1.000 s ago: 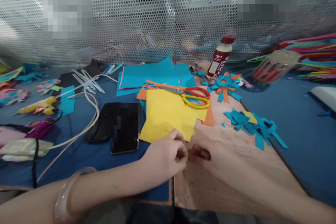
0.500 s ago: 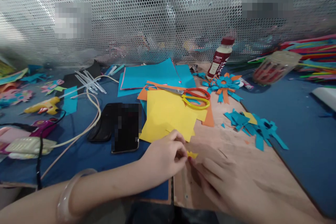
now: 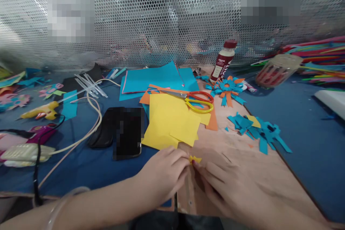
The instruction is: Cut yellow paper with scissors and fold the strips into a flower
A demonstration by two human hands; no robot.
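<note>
Between my two hands, just above the wooden board, is a small yellow paper piece with pointed edges. My left hand pinches its left side, fingers curled together. With its fingertips, my right hand grips the piece from the lower right, and part of the paper is hidden by the fingers. Yellow paper sheets lie right beyond my left hand. Scissors with red and yellow handles rest across the sheets, apart from both hands.
Blue sheets, a tilted bottle, a blue-and-orange paper flower and blue paper scraps lie farther back and right. On the left are a phone, a yellow glue gun and loose cables. A jar stands at the right.
My left hand's fingers have closed in more around the yellow paper piece, and its wrist sits lower. The right hand stays on the piece. The whole view has shifted slightly.
</note>
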